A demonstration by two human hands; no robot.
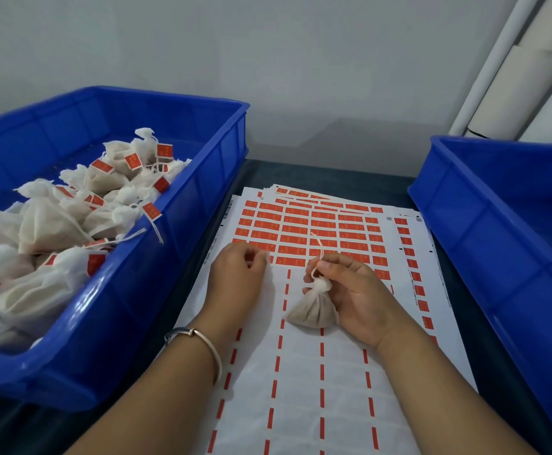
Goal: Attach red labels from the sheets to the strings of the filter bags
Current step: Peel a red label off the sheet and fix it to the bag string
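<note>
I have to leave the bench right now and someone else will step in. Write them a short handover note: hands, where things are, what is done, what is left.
Right hand: pinches the string of one unlabelled filter bag, which rests on the top label sheet.
Left hand: fingers curled at the nearest row of red labels; whether it has a label in its grip is hidden.
Done: labelled bags piled in the left blue bin; the sheet's near rows are already stripped.
Left: label this bag, drop it in that bin, carry on. The right blue bin shows no contents from here.
</note>
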